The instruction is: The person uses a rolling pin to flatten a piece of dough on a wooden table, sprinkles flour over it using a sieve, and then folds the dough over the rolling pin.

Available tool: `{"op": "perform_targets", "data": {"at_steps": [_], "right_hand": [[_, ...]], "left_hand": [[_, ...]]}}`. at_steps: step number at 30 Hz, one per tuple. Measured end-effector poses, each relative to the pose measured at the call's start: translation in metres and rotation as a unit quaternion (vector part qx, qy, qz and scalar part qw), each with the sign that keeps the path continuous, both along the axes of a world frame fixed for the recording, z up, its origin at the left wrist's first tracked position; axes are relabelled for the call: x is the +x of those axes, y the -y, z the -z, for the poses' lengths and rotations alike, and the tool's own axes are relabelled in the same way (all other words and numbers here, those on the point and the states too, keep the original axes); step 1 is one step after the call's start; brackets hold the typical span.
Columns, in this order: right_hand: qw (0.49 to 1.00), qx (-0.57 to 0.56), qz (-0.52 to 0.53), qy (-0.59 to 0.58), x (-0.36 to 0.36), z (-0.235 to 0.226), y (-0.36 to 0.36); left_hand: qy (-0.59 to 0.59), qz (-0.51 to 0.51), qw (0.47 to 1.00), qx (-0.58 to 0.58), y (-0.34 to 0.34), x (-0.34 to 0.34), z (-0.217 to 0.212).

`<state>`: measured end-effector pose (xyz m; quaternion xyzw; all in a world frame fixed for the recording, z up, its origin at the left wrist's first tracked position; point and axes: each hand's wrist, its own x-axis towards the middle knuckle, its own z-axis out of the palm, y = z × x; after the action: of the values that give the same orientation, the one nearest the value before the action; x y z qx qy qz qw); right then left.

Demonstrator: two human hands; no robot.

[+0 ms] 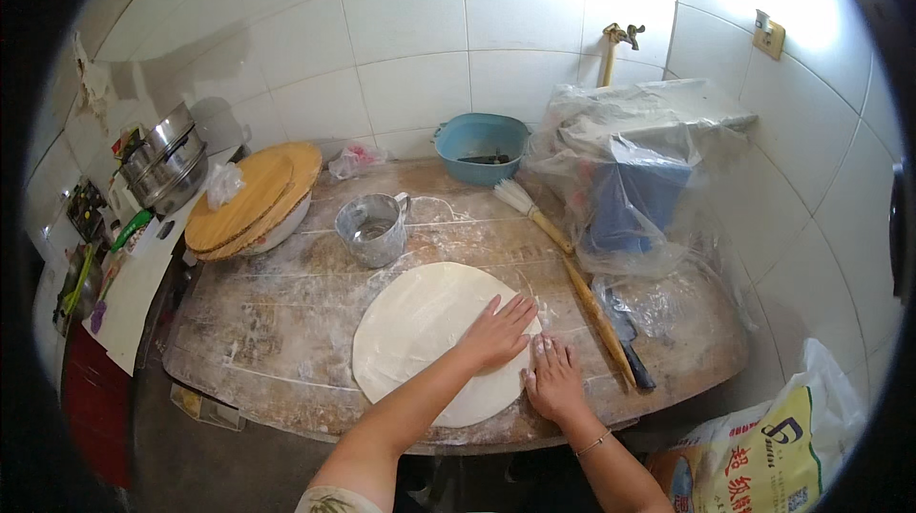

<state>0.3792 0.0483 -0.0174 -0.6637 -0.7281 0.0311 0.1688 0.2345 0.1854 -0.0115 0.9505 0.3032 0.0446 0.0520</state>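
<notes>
A large, round, flat sheet of pale dough (pixel 410 341) lies on the floured wooden table near its front edge. My left hand (pixel 501 330) rests flat on the right part of the dough, fingers stretched out toward the upper right. Beside it, my right hand (pixel 555 377) lies palm down at the dough's right edge, its fingers pointing away from me. Neither hand holds anything. To the right of my hands are a long wooden rolling pin (pixel 597 320) and a black-handled knife (pixel 637 365). Beyond the dough stands a grey metal mug (pixel 372 234) with a handle.
Behind are a blue basin (pixel 482 141) and a white-bristled brush (pixel 534 211). Clear plastic covers a blue object (pixel 634 198) at the back right. Round wooden boards (pixel 250 196) rest on a bowl at left. A printed sack (pixel 763 456) stands at lower right.
</notes>
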Motion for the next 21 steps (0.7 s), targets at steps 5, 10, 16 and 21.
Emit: {"op": "perform_targets", "data": {"at_steps": [5,10,16,21], "right_hand": [[1.000,-0.022,0.012,0.001,0.001,0.002,-0.002],[1.000,-0.026,0.008,-0.010,0.000,-0.001,-0.001],[1.000,-0.017,0.010,-0.016,0.003,0.009,-0.004],[0.999,-0.003,0.005,-0.040,0.001,0.006,-0.003]], "left_hand": [[0.014,-0.148,0.989,-0.010,-0.050,-0.007,-0.003],[0.036,-0.286,0.958,0.007,-0.084,-0.074,0.006],[0.046,-0.365,0.929,-0.038,-0.053,-0.153,0.002],[0.008,-0.375,0.927,-0.016,0.026,-0.196,0.002]]}}
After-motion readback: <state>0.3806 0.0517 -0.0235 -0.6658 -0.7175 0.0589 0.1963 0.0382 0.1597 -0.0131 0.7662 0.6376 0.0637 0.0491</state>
